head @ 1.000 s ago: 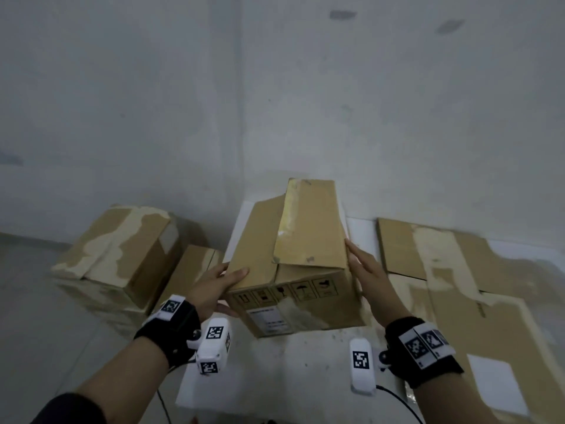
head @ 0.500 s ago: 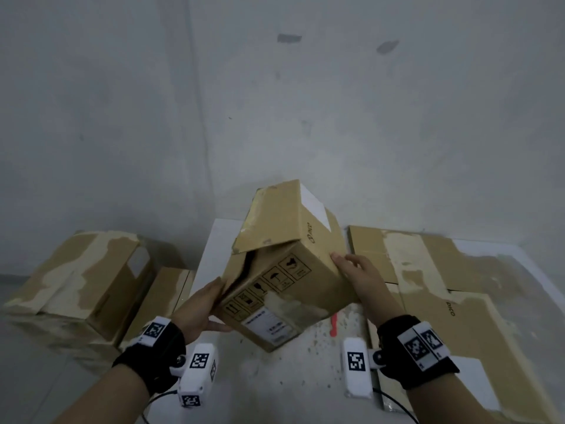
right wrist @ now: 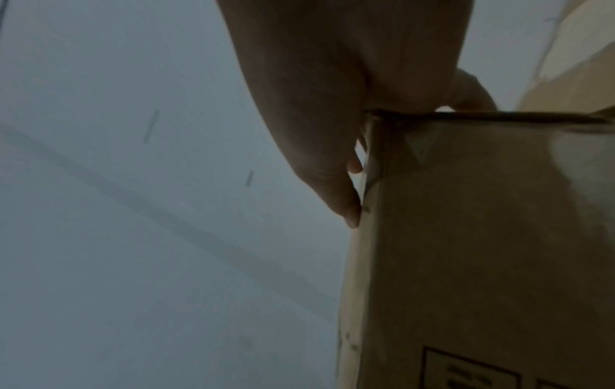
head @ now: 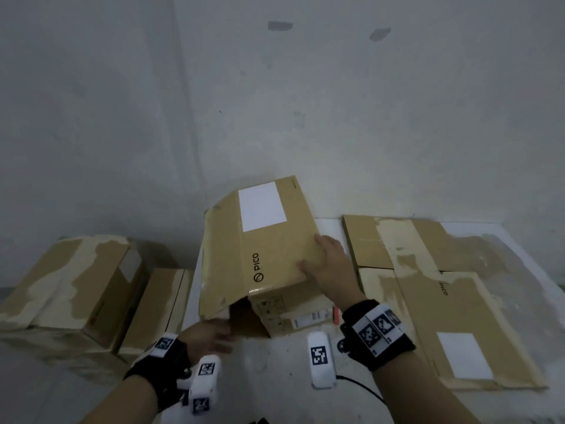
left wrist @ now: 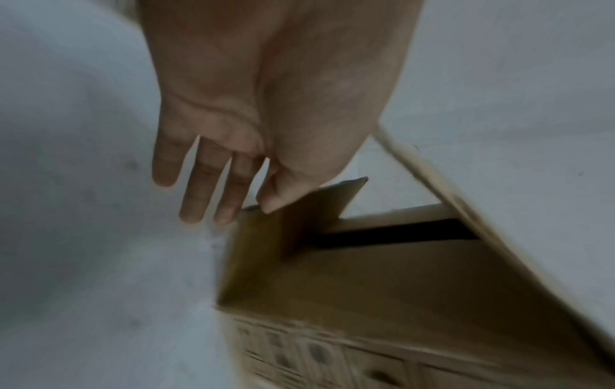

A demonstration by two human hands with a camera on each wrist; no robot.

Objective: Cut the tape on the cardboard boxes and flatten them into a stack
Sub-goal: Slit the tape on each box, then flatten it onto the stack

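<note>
A brown cardboard box [head: 275,258] marked PICO, with a white label, lies tipped on the white table [head: 275,368]. Its near end is open, and a long flap hangs down at the left. My right hand [head: 313,252] lies flat on the box's upper panel near the right edge, fingers straight. In the right wrist view the right hand [right wrist: 336,147] presses against the box's [right wrist: 482,237] corner. My left hand [head: 224,336] reaches under the hanging flap at the open end. In the left wrist view the left hand's [left wrist: 233,210] fingers are straight, and the thumb touches a small inner flap [left wrist: 319,210].
Flattened cardboard sheets [head: 458,301] cover the table's right side. Two taped boxes [head: 70,283] [head: 159,307] stand off the table's left edge. A small red object [head: 335,315] shows beside the box's near right corner. The grey wall is close behind.
The box has been rolled over, so its labelled PICO panel now faces up. My right hand moved onto that panel, and my left hand dropped to the open near end.
</note>
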